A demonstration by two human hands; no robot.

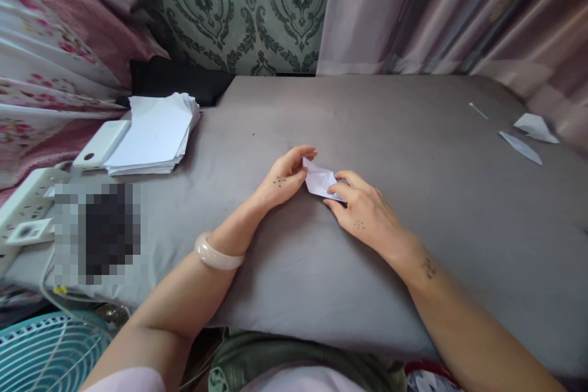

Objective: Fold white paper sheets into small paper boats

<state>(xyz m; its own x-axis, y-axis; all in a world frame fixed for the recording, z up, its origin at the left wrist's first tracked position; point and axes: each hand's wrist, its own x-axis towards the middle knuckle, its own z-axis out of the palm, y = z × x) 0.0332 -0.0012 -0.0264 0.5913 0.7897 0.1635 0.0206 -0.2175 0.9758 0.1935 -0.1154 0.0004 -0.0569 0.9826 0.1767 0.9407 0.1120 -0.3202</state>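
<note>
Two bare hands shared one small folded white paper [318, 182] in the head view, over the middle of the grey cloth [294, 269]. The left hand [282, 179] grasped the paper's left end, with the thumb against it and the fingers curled above its raised corner. The right hand [362, 205] had its grip on the right end, with fingertips over the paper and the thumb near its lower edge. Whether the paper touched the cloth below could not be told. A pale bangle [218, 254] circled the left forearm. Well apart to the left lay a stack of white sheets [147, 135], its edge overlapping a white case [101, 144]; a power strip [27, 199] stood nearer the person. At the far right, two white paper pieces, one angular [535, 127] and one slender [520, 147], lay near a thin stick [478, 111].
</note>
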